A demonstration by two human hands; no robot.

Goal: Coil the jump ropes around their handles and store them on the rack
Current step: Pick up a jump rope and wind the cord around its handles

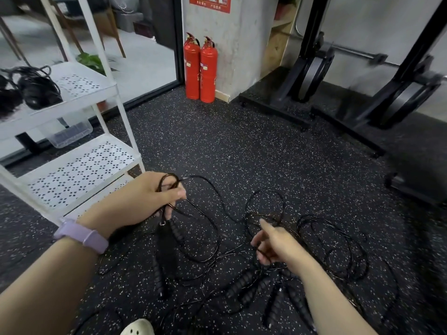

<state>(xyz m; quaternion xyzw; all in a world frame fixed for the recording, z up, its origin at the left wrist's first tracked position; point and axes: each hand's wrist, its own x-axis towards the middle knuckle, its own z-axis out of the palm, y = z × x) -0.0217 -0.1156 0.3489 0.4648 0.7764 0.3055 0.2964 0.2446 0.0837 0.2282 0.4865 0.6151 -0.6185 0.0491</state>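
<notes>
Shoe point(137, 328), pale and perforated, at the bottom edge, nearest the viewer; not part of the job.

Left hand point(142, 200): fingers curled round a small bundle of thin black cord, a loop showing above the knuckles; two black ribbed handles point(169, 235) hang below the fist. A lilac wristband point(81, 234) sits on that wrist.

Right hand point(275, 245): forefinger stretched forward, other fingers loosely bent with a strand of cord point(260, 252) passing through them; whether it is truly pinched cannot be told.

Jump ropes point(333, 250), loose: several thin black cords in overlapping rings on the speckled floor point(242, 146), with more ribbed handles point(239, 284) lying under and beside the right forearm. Judged light, limp and springy, likely to tangle and to slip off a slack coil. Best taken by the ribbed handles, which offer the only firm grip, with the cord drawn taut while winding.

Rack point(106, 88), white, with perforated shelves, stands left of the left hand. Two coiled black ropes point(36, 89) already rest on its upper shelf; the lower shelf point(79, 169) shows bare.

Beyond: two red fire extinguishers point(200, 68) against a concrete pillar; black weight stand point(338, 76) to the right.
</notes>
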